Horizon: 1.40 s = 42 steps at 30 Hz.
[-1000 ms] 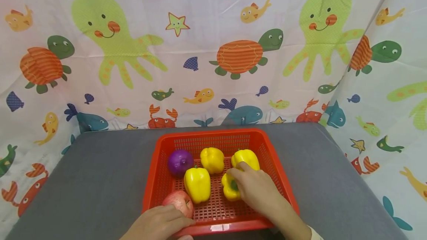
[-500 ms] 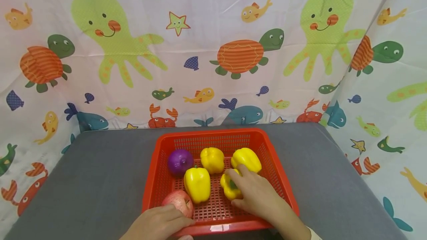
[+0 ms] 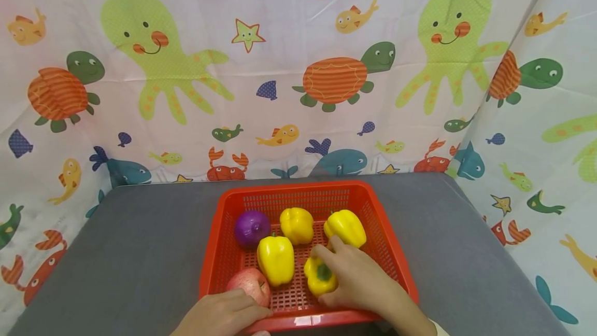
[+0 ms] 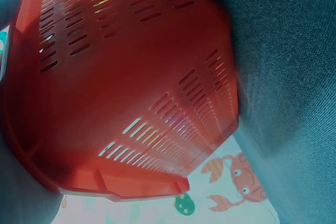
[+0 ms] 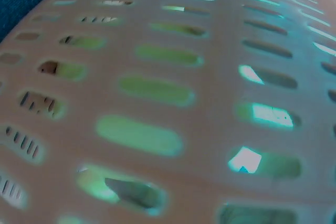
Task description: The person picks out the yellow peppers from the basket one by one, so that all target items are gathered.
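Backdrop: sea-animal cloth (image 3: 289, 9), behind and at both sides. Grey bench (image 3: 154, 242) carries everything; flat, so the basket sits level.

Red slotted basket (image 3: 298, 321), near edge toward the person, probably there for easy reach with both hands. Its walls keep the round stuff from rolling off.

Left hand (image 3: 221, 312): on the basket's rim around 7 o'clock, fingers over the top, thumb below. Gripping the rim, I'd say to steady it. Left wrist view shows mostly the outer wall.

Right hand (image 3: 359, 276): in from 5 o'clock, forearm crossing the near rim, wrist low, hand pointing toward 10. Thumb and fingers curled round the near pepper (image 3: 314, 283), so gripping it. Right wrist view is all slotted plastic; no hand there, so full finger wrap can't be told.

That pepper: inside the basket at 5 o'clock, stem end turned up to the head camera. Thumb on the near side, fingers on the far side; should be a secure hold, though the smooth skin could slip.

Other yellow peppers: left pepper (image 3: 275, 262) at 9, back pepper (image 3: 297, 226) just before 12, right pepper (image 3: 346, 228) at 2.

Purple vegetable (image 3: 252, 228), likely an onion, at 10.

Apple (image 3: 252, 284) at 8, by the left fingertips; contact unclear.
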Motion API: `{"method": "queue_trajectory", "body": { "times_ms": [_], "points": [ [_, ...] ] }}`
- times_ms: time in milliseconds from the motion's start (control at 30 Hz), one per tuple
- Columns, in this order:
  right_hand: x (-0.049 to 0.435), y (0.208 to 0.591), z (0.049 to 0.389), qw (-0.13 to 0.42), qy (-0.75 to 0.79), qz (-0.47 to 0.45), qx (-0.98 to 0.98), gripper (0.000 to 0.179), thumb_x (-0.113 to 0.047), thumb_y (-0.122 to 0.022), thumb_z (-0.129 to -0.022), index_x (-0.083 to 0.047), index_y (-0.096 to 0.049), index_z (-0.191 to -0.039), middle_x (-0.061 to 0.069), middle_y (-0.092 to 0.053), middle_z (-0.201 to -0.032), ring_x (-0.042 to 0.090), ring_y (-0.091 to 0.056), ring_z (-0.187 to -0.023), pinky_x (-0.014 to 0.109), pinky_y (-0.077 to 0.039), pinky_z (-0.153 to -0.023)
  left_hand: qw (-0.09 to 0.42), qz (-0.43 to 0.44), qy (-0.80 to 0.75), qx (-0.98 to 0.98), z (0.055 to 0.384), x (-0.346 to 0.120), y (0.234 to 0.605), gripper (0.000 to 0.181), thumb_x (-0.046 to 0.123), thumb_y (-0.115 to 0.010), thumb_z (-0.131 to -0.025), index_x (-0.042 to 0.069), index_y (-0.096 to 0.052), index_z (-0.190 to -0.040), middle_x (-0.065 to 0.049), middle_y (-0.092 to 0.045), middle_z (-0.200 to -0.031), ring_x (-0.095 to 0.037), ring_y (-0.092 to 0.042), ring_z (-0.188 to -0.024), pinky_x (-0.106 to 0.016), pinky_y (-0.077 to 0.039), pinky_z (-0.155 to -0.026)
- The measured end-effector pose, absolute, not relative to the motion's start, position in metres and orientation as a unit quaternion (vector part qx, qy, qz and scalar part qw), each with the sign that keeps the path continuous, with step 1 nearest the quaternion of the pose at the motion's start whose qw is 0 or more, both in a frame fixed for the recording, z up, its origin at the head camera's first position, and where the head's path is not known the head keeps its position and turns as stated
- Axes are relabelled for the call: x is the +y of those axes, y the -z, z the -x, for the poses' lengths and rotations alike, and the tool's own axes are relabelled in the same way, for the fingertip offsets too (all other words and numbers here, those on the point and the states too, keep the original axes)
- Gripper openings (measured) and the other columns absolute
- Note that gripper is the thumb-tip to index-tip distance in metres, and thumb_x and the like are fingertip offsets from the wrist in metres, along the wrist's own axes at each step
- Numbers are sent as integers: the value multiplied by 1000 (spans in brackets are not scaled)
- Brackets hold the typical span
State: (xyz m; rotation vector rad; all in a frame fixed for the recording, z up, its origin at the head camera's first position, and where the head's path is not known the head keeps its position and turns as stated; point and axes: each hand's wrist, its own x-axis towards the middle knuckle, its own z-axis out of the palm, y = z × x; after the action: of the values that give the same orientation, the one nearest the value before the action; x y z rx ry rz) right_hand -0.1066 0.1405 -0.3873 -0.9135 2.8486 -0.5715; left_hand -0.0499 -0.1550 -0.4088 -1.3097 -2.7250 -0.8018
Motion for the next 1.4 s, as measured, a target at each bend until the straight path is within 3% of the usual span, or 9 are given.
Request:
{"method": "queue_trajectory", "body": {
  "times_ms": [267,433,933,1167,1400],
  "points": [
    [143,387,106,59,178,319,929,67,-25,-93,-67,-21,-59,-125,-2,-53,-116,16,-53,-95,36,-53,-82,21,426,249,-870,49,-155,410,26,43,-59,-100,28,-69,-119,25,-60,-96,7,-53,-82,-11,-45,-72],
    [144,387,107,75,192,291,934,66,-32,-89,-69,-19,-60,-126,-3,-50,-106,13,-50,-84,32,-50,-73,25,423,245,-872,50,-155,410,25,42,-61,-99,28,-69,-118,25,-59,-95,7,-52,-81,-11,-45,-71],
    [151,382,104,84,224,265,934,69,-34,-85,-73,-19,-56,-133,5,-52,-123,11,-54,-82,33,-52,-72,45,446,255,-857,52,-157,414,34,48,-62,-96,26,-68,-121,24,-60,-96,8,-52,-82,-7,-42,-74],
    [161,381,102,69,229,258,936,68,-34,-86,-73,-20,-57,-133,-4,-48,-108,11,-52,-79,30,-49,-67,42,451,254,-855,53,-157,414,35,50,-63,-95,27,-67,-121,24,-60,-96,7,-52,-83,-7,-42,-73],
    [170,378,99,62,231,239,941,68,-34,-87,-73,-22,-57,-132,-5,-47,-105,11,-52,-79,28,-47,-65,63,456,245,-853,53,-156,415,35,50,-64,-94,27,-67,-120,23,-60,-95,8,-52,-82,-6,-42,-73]
  ]
}}
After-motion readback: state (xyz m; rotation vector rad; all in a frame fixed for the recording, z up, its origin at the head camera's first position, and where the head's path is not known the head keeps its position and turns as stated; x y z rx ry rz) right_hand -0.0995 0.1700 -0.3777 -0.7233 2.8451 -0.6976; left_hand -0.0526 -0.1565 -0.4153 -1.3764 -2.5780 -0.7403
